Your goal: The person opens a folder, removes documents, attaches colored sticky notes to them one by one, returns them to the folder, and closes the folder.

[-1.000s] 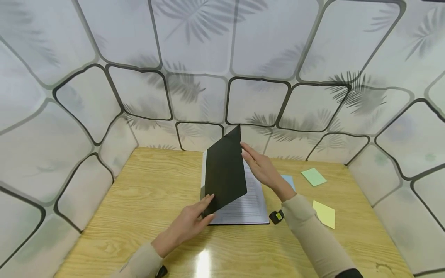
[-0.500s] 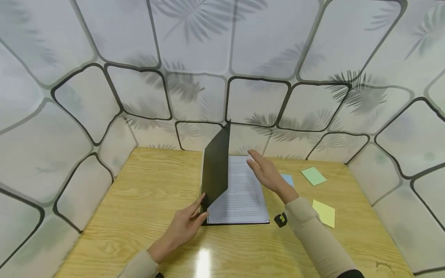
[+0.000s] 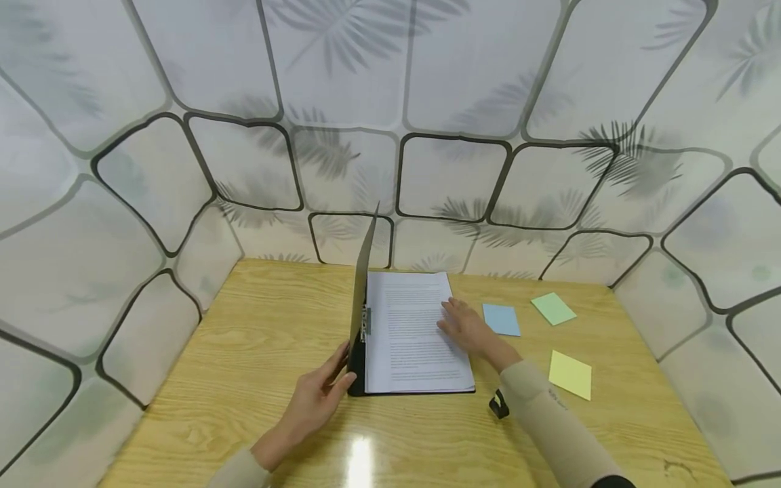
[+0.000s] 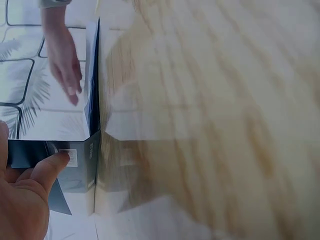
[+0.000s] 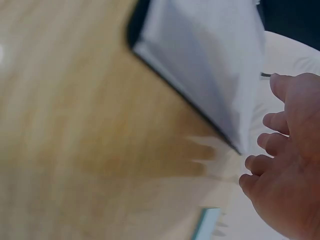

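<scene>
A black clip folder lies on the table with its cover (image 3: 361, 285) standing almost upright. My left hand (image 3: 311, 400) grips the cover's lower end near the spine. In the left wrist view, the thumb presses by a small white label (image 4: 71, 158), with the other fingers behind the folder. Printed papers (image 3: 411, 339) lie in the folder beside a metal clip (image 3: 365, 324). My right hand (image 3: 470, 329) is over the papers' right edge with relaxed, spread fingers, holding nothing. From the right wrist view (image 5: 290, 160) alone, I cannot tell whether it touches the sheets.
Right of the folder lie a blue sticky note (image 3: 502, 320), a green sticky note (image 3: 553, 309) and a yellow sticky note (image 3: 570, 375). The wooden table (image 3: 262, 325) meets patterned fabric walls (image 3: 348, 173) at its back and sides.
The folder cover has swung left from a slant over the papers to nearly upright, uncovering the sheets and clip. My right hand left the cover's edge and lowered toward the papers.
</scene>
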A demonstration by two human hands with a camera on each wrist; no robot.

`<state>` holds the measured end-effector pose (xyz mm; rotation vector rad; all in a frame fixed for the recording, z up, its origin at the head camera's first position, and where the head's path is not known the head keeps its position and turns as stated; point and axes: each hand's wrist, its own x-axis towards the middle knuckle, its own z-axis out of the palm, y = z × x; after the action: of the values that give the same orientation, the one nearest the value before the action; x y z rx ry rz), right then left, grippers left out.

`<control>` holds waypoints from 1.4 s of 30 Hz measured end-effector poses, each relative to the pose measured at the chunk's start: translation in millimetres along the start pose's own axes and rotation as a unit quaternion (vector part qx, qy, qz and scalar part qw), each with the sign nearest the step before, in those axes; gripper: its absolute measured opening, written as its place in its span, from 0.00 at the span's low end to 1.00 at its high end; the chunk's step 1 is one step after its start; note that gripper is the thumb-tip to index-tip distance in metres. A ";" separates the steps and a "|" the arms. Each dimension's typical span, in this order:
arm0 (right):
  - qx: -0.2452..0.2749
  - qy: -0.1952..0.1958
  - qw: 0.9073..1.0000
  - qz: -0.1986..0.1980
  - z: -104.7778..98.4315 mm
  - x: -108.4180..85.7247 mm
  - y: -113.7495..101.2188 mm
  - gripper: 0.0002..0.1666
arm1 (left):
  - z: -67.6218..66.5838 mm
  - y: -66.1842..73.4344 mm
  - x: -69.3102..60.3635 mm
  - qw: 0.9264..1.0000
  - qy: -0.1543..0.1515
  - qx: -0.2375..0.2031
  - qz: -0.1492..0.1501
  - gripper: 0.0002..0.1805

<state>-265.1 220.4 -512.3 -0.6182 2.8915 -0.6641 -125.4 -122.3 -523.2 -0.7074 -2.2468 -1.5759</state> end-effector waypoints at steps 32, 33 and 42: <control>-0.042 -0.069 0.996 0.039 8.1 -5.3 1.1 0.46 | -9.7 8.4 -20.2 0.973 0.110 -0.109 -0.170 0.23; -0.043 -0.068 0.996 0.037 8.2 -5.5 0.7 0.47 | -10.1 8.0 -20.7 0.970 0.114 -0.122 -0.178 0.21; -0.045 -0.071 0.995 0.046 7.3 -6.5 -2.5 0.47 | -12.1 6.0 -23.7 0.938 0.152 -0.208 -0.231 0.13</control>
<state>-256.8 218.2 -517.7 -0.5171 2.8085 -0.4602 -102.8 -137.2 -526.4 0.0028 -1.9513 -2.2415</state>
